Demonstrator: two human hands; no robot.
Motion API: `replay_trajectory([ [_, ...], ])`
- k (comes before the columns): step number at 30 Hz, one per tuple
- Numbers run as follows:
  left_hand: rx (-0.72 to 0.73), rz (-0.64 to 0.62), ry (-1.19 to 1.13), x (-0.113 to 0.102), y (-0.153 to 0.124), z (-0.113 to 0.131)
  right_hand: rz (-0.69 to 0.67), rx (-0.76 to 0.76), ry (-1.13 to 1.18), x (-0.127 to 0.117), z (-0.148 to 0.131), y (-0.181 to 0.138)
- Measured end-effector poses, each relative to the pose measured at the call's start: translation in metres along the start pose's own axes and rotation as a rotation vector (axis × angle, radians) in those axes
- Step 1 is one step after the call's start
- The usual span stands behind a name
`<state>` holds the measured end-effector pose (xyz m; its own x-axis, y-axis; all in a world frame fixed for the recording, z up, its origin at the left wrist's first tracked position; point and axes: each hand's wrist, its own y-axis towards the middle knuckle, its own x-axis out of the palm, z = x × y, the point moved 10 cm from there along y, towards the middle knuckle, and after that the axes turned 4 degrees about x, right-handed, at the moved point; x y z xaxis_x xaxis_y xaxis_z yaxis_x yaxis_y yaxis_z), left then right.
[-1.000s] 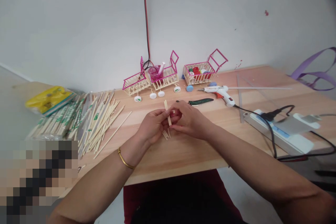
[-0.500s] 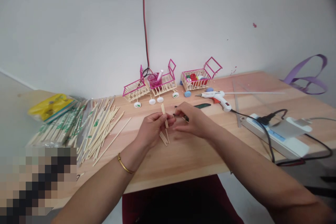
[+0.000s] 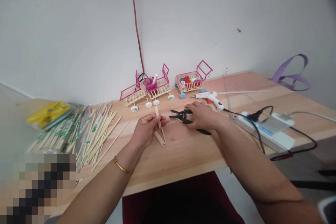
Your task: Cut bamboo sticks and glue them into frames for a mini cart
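My left hand [image 3: 145, 129] is closed on a few short wooden sticks [image 3: 159, 127], held upright over the wooden table [image 3: 183, 154]. My right hand [image 3: 203, 116] lies to the right of it, fingers wrapped round the dark handles of a pair of pliers [image 3: 181, 115], whose black jaws point left toward the sticks. The two hands are apart.
A heap of wooden chopsticks [image 3: 89, 129] and a yellow packet [image 3: 48, 113] lie at the left. Three pink stick carts [image 3: 157, 85] stand by the wall. A white glue gun [image 3: 210, 97], a clear ruler and a power strip [image 3: 265, 129] with cables lie at the right.
My right hand has left the sticks, moved right and taken hold of the pliers on the table. My left hand keeps the sticks and has shifted slightly left.
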<state>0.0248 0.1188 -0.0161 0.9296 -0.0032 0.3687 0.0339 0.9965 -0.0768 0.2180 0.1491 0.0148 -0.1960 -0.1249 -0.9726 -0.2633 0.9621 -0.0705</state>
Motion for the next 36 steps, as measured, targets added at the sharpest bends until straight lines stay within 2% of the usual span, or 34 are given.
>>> replay_trajectory([
  [7,-0.035,-0.058,0.064,0.002,0.0,-0.006,0.084,-0.002,0.213,-0.02,0.003,-0.001],
  [12,-0.001,-0.123,0.239,0.008,-0.004,0.0,0.157,-0.139,0.467,-0.035,-0.023,-0.008],
  [16,0.134,-0.161,0.459,0.013,-0.007,0.014,0.223,-0.297,0.598,-0.04,-0.047,-0.019],
  [19,0.247,-0.182,0.615,0.018,-0.011,0.026,0.302,-0.484,0.544,-0.046,-0.064,-0.031],
  [22,0.321,-0.198,0.719,0.026,-0.016,0.036,0.338,-0.572,0.454,-0.046,-0.072,-0.037],
  [26,0.378,-0.198,0.74,0.032,-0.022,0.047,0.311,-0.571,0.377,-0.041,-0.077,-0.036],
  [36,0.461,-0.229,0.814,0.037,-0.025,0.05,0.325,-0.583,0.328,-0.04,-0.085,-0.04],
])
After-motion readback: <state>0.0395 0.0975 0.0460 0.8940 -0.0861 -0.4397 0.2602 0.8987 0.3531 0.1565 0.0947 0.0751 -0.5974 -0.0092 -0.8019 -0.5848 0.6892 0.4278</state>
